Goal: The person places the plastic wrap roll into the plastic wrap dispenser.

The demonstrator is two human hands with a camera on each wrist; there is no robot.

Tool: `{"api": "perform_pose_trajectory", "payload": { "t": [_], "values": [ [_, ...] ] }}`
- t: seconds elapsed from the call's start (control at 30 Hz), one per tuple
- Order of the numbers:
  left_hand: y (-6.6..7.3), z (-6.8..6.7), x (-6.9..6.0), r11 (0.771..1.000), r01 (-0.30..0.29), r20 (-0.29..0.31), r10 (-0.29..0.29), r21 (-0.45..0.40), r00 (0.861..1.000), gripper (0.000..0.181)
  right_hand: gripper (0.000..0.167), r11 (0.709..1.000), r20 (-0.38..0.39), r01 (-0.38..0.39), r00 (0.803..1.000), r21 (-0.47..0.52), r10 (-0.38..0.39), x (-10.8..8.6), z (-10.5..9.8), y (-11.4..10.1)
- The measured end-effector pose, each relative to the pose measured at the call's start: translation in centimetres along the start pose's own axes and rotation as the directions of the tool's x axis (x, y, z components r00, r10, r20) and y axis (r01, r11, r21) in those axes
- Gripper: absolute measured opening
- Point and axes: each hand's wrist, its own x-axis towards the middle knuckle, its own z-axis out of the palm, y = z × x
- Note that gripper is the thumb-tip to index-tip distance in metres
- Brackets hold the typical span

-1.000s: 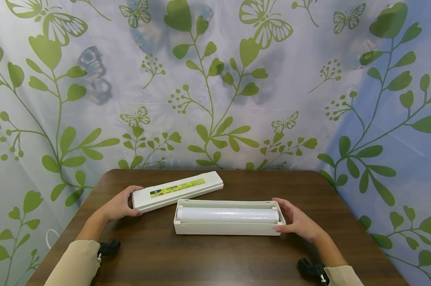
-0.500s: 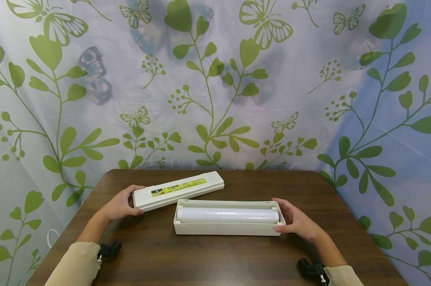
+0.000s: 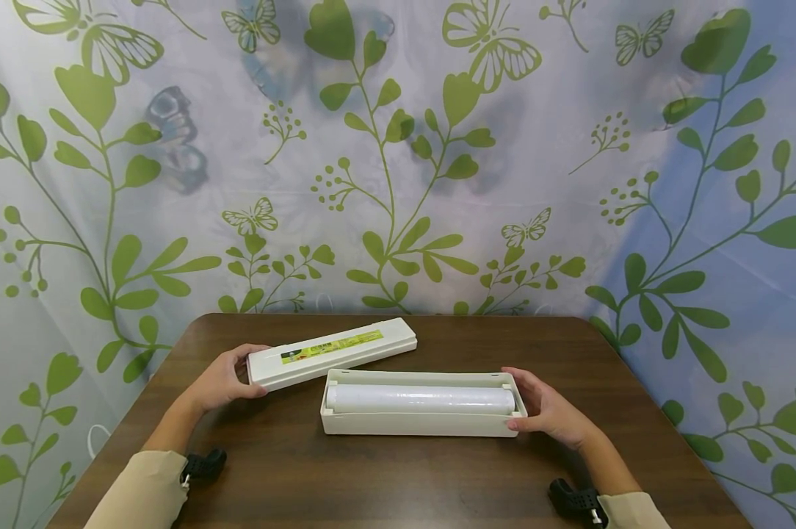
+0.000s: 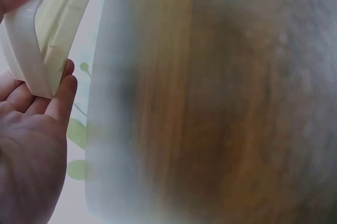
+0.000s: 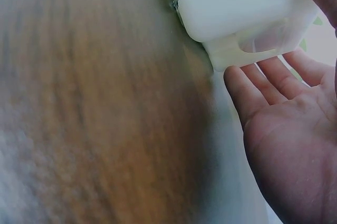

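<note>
We see the open box (image 3: 418,425) holding 1 white roll (image 3: 418,398) on the table (image 3: 398,485); the fingers (image 5: 283,80) of the right hand (image 3: 548,411) grip the box's right end. Farther back, the left hand (image 3: 222,380) grips the angled lid (image 3: 335,358) by its left end.

Left hand (image 3: 222,376) and right hand (image 3: 550,413) set well apart, each in a thumb-and-finger grip.
The left forearm (image 3: 172,422) slants up and inward from its beige left sleeve (image 3: 139,488), and the right forearm (image 3: 604,457) mirrors it from the right sleeve (image 3: 632,510). The left hand sits slightly farther forward. On each, the thumb lies on the near side and the index finger reaches to the far side; the wrist views show the left palm (image 4: 31,145) and the right palm (image 5: 295,145) turned to the camera, fingers side by side.
</note>
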Motion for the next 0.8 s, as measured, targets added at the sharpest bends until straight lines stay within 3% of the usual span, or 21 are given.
{"api": "perform_pose_trajectory", "payload": {
  "t": [0.8],
  "values": [
    [-0.68, 0.24, -0.28, 0.987, -0.031, -0.078, 0.018, -0.16, 0.997, 0.072, 0.101, 0.999, 0.015, -0.036, 0.999, -0.001, 0.036, 0.03, -0.27, 0.06]
  ]
}}
